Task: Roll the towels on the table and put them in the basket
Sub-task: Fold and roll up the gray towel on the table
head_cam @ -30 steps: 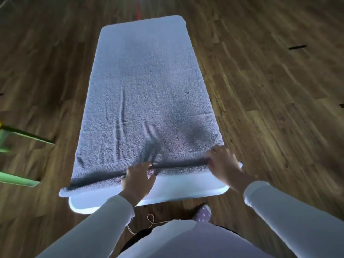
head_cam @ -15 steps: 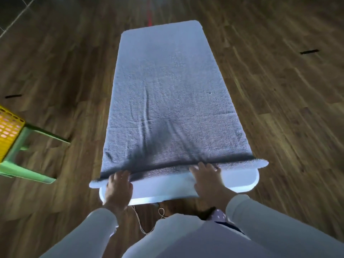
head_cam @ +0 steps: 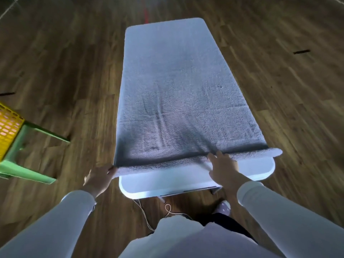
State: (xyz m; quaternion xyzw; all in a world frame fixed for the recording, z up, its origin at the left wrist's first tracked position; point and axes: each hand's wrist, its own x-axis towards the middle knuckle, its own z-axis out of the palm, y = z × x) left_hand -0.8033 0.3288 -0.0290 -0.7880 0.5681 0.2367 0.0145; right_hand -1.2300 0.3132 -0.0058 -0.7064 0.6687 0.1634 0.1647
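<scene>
A grey towel [head_cam: 178,94] lies flat along a narrow white table [head_cam: 167,185], covering nearly all of it. Its near edge is turned over into a thin first roll across the table's width. My left hand [head_cam: 99,176] pinches the left end of that rolled edge, just off the table's left corner. My right hand [head_cam: 222,164] lies on the rolled edge right of centre, fingers spread and pressing on the cloth. A yellow perforated basket [head_cam: 8,125] shows at the left border, only partly in view.
The basket sits on a green stool [head_cam: 28,164] to the left of the table. Dark wooden floor surrounds the table. A thin cord [head_cam: 149,218] trails on the floor under the near table edge, by my foot [head_cam: 224,206].
My left hand slid outward from the middle of the rolled edge to its left end. My right hand shifted along the edge too. The view swung left, bringing the yellow basket into sight.
</scene>
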